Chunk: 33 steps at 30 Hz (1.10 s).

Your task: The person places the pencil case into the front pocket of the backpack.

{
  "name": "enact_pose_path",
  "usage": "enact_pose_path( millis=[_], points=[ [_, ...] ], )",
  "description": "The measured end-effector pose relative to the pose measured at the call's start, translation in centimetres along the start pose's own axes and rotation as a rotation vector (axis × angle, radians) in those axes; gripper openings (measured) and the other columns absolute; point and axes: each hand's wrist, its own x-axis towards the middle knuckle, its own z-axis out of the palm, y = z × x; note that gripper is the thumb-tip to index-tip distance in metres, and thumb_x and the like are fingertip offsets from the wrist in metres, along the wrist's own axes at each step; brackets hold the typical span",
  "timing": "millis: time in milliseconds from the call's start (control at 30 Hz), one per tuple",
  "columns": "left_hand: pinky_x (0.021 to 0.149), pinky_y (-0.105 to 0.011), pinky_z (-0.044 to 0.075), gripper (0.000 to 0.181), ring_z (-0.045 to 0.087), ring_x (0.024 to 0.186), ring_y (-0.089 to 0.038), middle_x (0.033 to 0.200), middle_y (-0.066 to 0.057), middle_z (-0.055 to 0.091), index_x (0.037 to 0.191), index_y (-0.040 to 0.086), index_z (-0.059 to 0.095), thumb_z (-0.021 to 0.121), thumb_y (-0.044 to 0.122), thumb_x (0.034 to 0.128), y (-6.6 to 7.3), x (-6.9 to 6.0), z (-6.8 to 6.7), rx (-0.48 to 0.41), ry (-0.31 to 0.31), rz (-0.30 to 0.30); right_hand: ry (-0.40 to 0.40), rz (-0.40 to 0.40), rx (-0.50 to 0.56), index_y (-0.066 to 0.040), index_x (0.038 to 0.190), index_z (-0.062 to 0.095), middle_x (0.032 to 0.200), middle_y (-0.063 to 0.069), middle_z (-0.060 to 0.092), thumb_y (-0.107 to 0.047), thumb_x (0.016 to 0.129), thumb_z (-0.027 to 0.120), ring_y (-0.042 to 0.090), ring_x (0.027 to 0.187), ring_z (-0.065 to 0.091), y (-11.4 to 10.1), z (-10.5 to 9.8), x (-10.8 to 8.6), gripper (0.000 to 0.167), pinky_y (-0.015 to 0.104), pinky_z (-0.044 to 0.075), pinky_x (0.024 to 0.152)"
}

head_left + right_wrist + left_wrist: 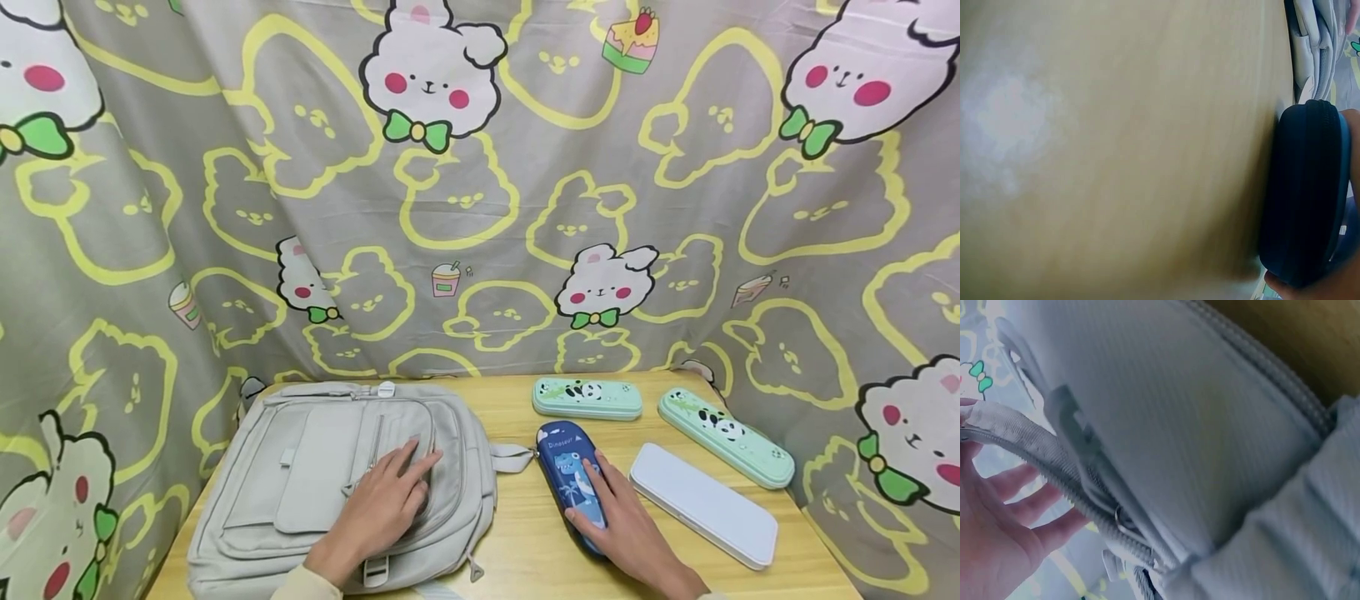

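Observation:
A grey backpack lies flat with its front pocket upward. My left hand rests on that pocket, fingers spread. In the left wrist view, the left hand's fingers show behind a zipped fabric edge. A dark blue pencil case with a dinosaur picture lies right of the backpack. Across its lower right part my right hand grips it. Close up in the right wrist view, the case's dark zipped side shows, with a fingertip at its lower end.
A mint panda case lies behind the blue one. To the right are another mint panda case and a plain pale case. A patterned curtain borders the wooden table. One strap loop reaches toward the blue case.

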Motion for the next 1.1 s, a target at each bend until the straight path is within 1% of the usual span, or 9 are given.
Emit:
enact_pose_path(
  millis=[100, 267, 400, 567, 733, 867, 1000, 1100],
  points=[
    [0.116, -0.066, 0.046, 0.043, 0.051, 0.15, -0.044, 0.173, -0.013, 0.043, 0.157, 0.03, 0.061, 0.052, 0.024, 0.1157, -0.1, 0.0, -0.4, -0.025, -0.002, 0.007, 0.002, 0.001, -0.001, -0.017, 0.171, 0.038, 0.18, 0.018, 0.027, -0.072, 0.099, 0.065, 0.049, 0.159, 0.037, 0.0, 0.0, -0.1, 0.095, 0.074, 0.042, 0.116],
    [0.116, -0.065, 0.047, 0.039, 0.05, 0.153, -0.042, 0.174, -0.009, 0.043, 0.152, 0.03, 0.066, 0.052, 0.025, 0.1163, -0.3, -0.1, -1.0, -0.067, -0.013, -0.008, -0.008, 0.006, 0.002, -0.017, 0.171, 0.039, 0.18, 0.018, 0.027, -0.073, 0.099, 0.065, 0.049, 0.159, 0.036, 0.0, -0.1, -0.1, 0.095, 0.074, 0.041, 0.116],
    [0.116, -0.063, 0.049, 0.036, 0.051, 0.153, -0.037, 0.171, -0.005, 0.047, 0.147, 0.029, 0.069, 0.053, 0.025, 0.116, -0.4, -0.2, -1.3, -0.086, 0.004, -0.027, -0.014, 0.008, 0.002, -0.017, 0.172, 0.038, 0.18, 0.018, 0.026, -0.073, 0.099, 0.064, 0.049, 0.159, 0.035, 0.0, -0.1, -0.1, 0.095, 0.075, 0.041, 0.117],
    [0.115, -0.061, 0.05, 0.034, 0.055, 0.15, -0.035, 0.168, -0.002, 0.052, 0.145, 0.028, 0.07, 0.053, 0.023, 0.1159, -0.6, -0.3, -1.6, -0.098, 0.032, -0.039, -0.019, 0.01, -0.002, -0.018, 0.172, 0.037, 0.18, 0.018, 0.025, -0.074, 0.099, 0.064, 0.048, 0.16, 0.035, 0.1, -0.1, 0.0, 0.096, 0.074, 0.041, 0.117],
    [0.107, -0.06, 0.055, 0.034, 0.061, 0.145, -0.035, 0.165, -0.003, 0.056, 0.143, 0.028, 0.072, 0.053, 0.018, 0.1149, -0.7, -0.4, -1.9, -0.1, 0.069, -0.047, -0.011, 0.005, -0.001, -0.018, 0.172, 0.037, 0.18, 0.018, 0.026, -0.073, 0.099, 0.065, 0.048, 0.159, 0.036, 0.1, 0.0, 0.0, 0.096, 0.074, 0.042, 0.116],
    [0.102, -0.059, 0.058, 0.037, 0.064, 0.141, -0.037, 0.164, -0.003, 0.057, 0.144, 0.027, 0.072, 0.054, 0.016, 0.1138, -0.9, -0.7, -2.2, -0.099, 0.103, -0.054, -0.004, 0.001, -0.002, -0.017, 0.172, 0.038, 0.18, 0.018, 0.026, -0.073, 0.099, 0.065, 0.048, 0.159, 0.037, 0.1, 0.0, 0.0, 0.095, 0.073, 0.043, 0.116],
    [0.103, -0.058, 0.058, 0.037, 0.066, 0.138, -0.036, 0.161, -0.007, 0.061, 0.144, 0.026, 0.072, 0.056, 0.015, 0.1126, -1.3, -1.0, -2.4, -0.092, 0.165, -0.036, -0.002, -0.002, -0.005, -0.017, 0.171, 0.038, 0.18, 0.018, 0.026, -0.073, 0.099, 0.065, 0.048, 0.159, 0.037, 0.1, 0.0, 0.0, 0.095, 0.073, 0.043, 0.116],
    [0.101, -0.057, 0.059, 0.035, 0.07, 0.133, -0.036, 0.156, -0.01, 0.064, 0.142, 0.024, 0.073, 0.062, 0.015, 0.1102, -1.5, -1.2, -2.4, -0.085, 0.227, -0.008, 0.001, -0.004, -0.005, -0.017, 0.172, 0.038, 0.18, 0.018, 0.026, -0.073, 0.099, 0.066, 0.048, 0.158, 0.037, 0.2, 0.0, 0.0, 0.096, 0.073, 0.043, 0.116]
  ],
)
